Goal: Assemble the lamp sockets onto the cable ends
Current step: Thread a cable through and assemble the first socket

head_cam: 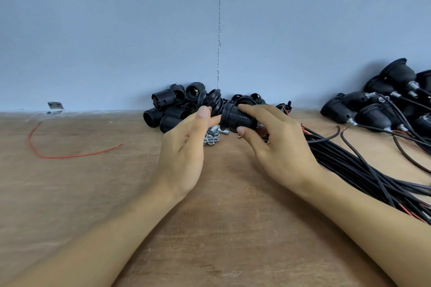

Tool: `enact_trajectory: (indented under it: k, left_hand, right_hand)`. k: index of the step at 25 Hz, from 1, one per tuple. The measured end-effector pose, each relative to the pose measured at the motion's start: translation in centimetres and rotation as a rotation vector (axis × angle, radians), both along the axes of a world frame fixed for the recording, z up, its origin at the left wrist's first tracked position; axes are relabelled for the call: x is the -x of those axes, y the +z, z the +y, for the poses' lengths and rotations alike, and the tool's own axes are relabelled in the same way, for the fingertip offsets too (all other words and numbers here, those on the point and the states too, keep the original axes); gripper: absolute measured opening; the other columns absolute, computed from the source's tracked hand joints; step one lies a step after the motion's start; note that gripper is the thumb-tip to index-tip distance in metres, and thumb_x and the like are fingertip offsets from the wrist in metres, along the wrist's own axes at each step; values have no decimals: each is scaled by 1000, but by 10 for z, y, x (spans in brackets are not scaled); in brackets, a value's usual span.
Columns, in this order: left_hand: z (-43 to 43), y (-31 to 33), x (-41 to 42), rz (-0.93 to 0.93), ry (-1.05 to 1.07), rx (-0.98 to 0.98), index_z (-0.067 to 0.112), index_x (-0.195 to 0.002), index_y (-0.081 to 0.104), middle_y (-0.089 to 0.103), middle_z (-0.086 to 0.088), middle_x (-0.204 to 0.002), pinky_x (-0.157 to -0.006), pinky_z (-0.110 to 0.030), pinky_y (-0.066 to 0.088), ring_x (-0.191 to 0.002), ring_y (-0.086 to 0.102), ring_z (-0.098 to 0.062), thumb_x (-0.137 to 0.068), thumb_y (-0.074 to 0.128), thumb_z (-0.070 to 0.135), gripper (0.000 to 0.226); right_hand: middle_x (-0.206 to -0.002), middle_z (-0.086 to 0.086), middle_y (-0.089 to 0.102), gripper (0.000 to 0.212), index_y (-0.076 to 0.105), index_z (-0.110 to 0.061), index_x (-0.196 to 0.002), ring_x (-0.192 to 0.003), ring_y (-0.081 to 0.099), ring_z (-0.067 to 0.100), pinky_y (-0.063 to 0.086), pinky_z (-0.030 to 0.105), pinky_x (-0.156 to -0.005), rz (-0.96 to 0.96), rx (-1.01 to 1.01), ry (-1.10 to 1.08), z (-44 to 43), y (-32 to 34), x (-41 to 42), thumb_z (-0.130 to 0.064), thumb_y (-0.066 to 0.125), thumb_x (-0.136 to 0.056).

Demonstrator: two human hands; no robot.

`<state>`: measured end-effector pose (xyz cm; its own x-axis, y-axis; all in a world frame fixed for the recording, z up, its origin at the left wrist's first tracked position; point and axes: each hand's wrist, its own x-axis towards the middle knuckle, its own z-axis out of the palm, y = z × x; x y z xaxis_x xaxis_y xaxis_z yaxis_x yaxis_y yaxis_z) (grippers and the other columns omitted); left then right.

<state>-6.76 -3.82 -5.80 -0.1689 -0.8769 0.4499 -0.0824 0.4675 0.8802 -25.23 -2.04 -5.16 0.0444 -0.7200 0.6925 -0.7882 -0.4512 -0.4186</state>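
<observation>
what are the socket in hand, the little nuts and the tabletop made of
The socket looks like black moulded plastic, matte with a slight sheen and a ribbed thread. The nuts are probably plated steel: bright, silvery hex shapes. The tabletop seems to be wood or plywood, dull, with brown grain streaks.

The right hand [277,147] curls its thumb and fingers [250,109] round a socket [235,119] (palm facing left). The left hand [184,149], thumb uppermost, lays straight fingers against the socket's rim.
</observation>
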Motion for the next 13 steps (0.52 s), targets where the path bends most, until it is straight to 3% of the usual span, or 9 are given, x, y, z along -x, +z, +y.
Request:
enact_trajectory:
  k: [3,6,8,11,13]
  left_hand:
    - [-1,-3,1,2,-40,-38,20,-125,73,68,35,-116,-95,0,35,-117,53,21,-96,31,69,71]
    - [-9,-5,0,15,-89,-135,23,-120,76,68,19,-130,-116,-27,31,-128,52,8,-87,25,80,84]
    - [-14,-5,0,42,-120,-179,23,-118,77,68,14,-132,-119,-37,30,-131,54,1,-87,24,81,85]
    - [-17,-5,1,85,-172,-186,34,-114,78,73,14,-122,-113,-39,37,-122,61,0,-93,25,76,71]
    - [-17,-4,4,112,-195,-176,40,-111,77,74,14,-120,-111,-40,39,-120,63,0,-98,24,71,62]
  right_hand:
    - [-121,-5,65,38,62,-19,-132,-105,59,5,43,12,-93,-50,78,11,0,1,-1,-23,68,-94]
    - [-122,-4,66,38,63,-16,-131,-110,58,3,37,5,-94,-23,78,66,0,0,-1,-21,69,-94]
    - [-123,-3,65,38,63,-15,-131,-110,58,4,36,3,-92,-6,60,104,1,0,-1,-21,69,-93]
    - [-126,-5,62,38,62,-20,-131,-104,62,12,48,17,-88,67,67,91,5,3,-5,-22,69,-93]
    - [-127,-8,62,38,63,-25,-130,-102,64,14,51,27,-77,181,117,-10,7,7,-9,-25,69,-93]
